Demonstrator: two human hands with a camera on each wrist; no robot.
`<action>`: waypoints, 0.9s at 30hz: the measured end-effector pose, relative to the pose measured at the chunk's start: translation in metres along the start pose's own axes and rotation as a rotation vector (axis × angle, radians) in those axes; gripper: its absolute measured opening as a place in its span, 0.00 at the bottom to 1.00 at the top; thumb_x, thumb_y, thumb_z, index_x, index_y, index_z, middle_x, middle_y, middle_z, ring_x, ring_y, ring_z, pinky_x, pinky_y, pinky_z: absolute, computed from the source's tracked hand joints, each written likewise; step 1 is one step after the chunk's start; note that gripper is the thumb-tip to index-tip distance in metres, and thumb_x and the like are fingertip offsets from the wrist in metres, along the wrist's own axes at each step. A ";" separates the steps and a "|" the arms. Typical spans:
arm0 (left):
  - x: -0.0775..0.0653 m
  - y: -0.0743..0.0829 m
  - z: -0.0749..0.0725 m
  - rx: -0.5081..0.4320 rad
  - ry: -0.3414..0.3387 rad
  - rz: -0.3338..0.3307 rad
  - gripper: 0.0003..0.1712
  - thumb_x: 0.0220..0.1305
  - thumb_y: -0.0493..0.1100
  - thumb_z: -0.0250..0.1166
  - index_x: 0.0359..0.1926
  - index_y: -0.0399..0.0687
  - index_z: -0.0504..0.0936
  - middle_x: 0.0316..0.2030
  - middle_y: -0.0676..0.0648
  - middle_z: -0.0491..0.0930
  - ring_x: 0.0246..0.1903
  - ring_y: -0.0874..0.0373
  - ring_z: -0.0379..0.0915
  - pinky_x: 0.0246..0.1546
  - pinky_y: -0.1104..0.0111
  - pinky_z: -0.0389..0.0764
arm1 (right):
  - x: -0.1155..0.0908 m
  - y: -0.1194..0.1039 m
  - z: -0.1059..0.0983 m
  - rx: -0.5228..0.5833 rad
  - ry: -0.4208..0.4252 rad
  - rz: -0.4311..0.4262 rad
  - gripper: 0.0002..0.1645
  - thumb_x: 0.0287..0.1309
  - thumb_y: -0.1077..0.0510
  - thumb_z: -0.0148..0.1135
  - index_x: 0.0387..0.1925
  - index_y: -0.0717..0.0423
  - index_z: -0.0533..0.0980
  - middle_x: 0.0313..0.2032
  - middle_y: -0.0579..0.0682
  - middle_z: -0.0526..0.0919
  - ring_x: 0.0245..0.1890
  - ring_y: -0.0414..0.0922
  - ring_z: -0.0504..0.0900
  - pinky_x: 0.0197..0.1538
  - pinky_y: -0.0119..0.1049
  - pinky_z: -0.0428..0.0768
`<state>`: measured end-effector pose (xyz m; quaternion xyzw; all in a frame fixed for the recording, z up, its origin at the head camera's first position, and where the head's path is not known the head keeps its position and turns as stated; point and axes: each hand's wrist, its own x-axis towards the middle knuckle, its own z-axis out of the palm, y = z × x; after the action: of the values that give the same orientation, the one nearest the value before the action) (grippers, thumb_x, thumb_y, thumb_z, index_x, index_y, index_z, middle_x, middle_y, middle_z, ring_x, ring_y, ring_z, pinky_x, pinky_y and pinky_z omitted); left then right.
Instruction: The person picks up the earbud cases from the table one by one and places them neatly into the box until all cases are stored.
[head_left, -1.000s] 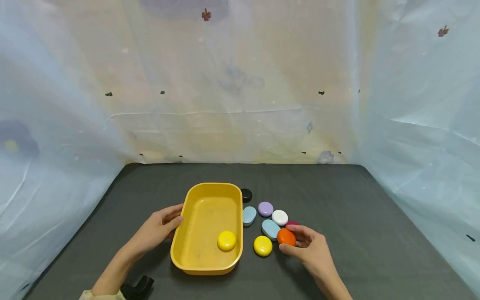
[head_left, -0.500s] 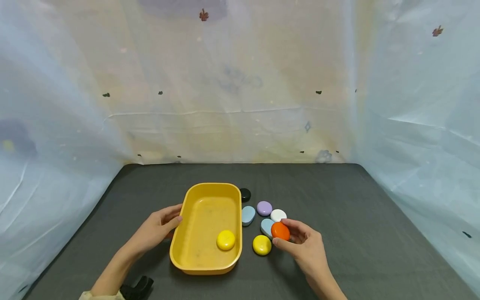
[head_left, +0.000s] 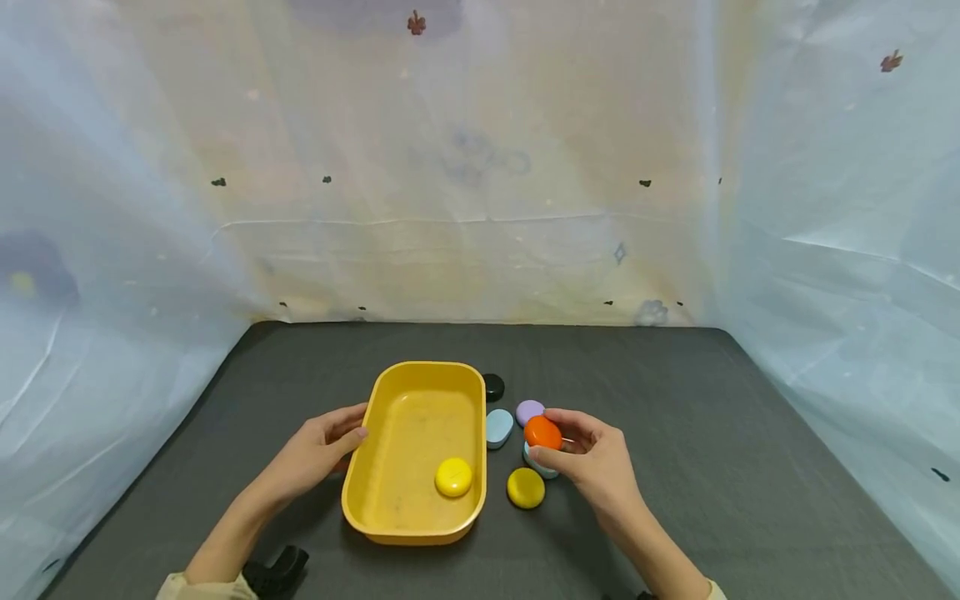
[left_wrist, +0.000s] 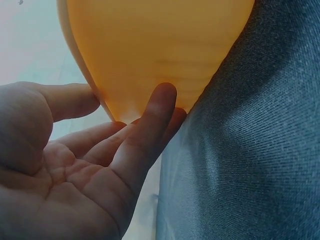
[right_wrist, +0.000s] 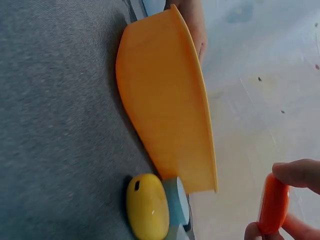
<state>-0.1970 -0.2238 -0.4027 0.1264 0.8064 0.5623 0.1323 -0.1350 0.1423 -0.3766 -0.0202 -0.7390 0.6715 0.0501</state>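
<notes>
My right hand (head_left: 596,458) pinches a glossy orange rounded disc (head_left: 542,432) between thumb and fingers; in the right wrist view the disc (right_wrist: 273,202) is seen edge-on, up off the cloth. My left hand (head_left: 318,450) holds the left side of a yellow tub (head_left: 405,417), thumb at the rim and fingers against the outer wall (left_wrist: 145,45). Inside the tub lies a yellow disc (head_left: 453,477). Another yellow disc (head_left: 526,488) rests on the cloth, with a small dark slot in its side in the right wrist view.
A light blue rounded piece (head_left: 498,428), a black piece (head_left: 493,387) and a purple piece (head_left: 529,412) lie right of the tub. Another light blue piece (head_left: 546,473) is partly hidden beneath the right hand. A black object (head_left: 277,573) sits by the left forearm.
My right hand has carried the orange disc left and away from me, up over the loose pieces. It now hides the white and dark pink ones. The left hand stays at the tub.
</notes>
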 end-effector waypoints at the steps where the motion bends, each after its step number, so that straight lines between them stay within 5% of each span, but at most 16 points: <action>1: 0.000 0.001 0.000 0.000 -0.001 0.002 0.32 0.74 0.46 0.57 0.74 0.41 0.60 0.64 0.36 0.70 0.56 0.44 0.75 0.45 0.56 0.83 | 0.002 -0.002 0.002 0.005 -0.017 -0.009 0.29 0.42 0.64 0.81 0.50 0.56 0.82 0.47 0.53 0.83 0.41 0.51 0.83 0.44 0.36 0.82; 27: 0.000 0.003 0.002 0.001 0.011 -0.018 0.34 0.74 0.46 0.58 0.75 0.43 0.57 0.66 0.36 0.67 0.58 0.44 0.73 0.46 0.56 0.82 | 0.044 -0.011 0.055 -0.183 -0.274 -0.170 0.28 0.46 0.61 0.79 0.52 0.59 0.81 0.45 0.51 0.82 0.42 0.52 0.82 0.44 0.38 0.83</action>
<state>-0.1959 -0.2217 -0.4007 0.1159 0.8086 0.5613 0.1327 -0.1840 0.0908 -0.3687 0.1297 -0.7960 0.5912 0.0035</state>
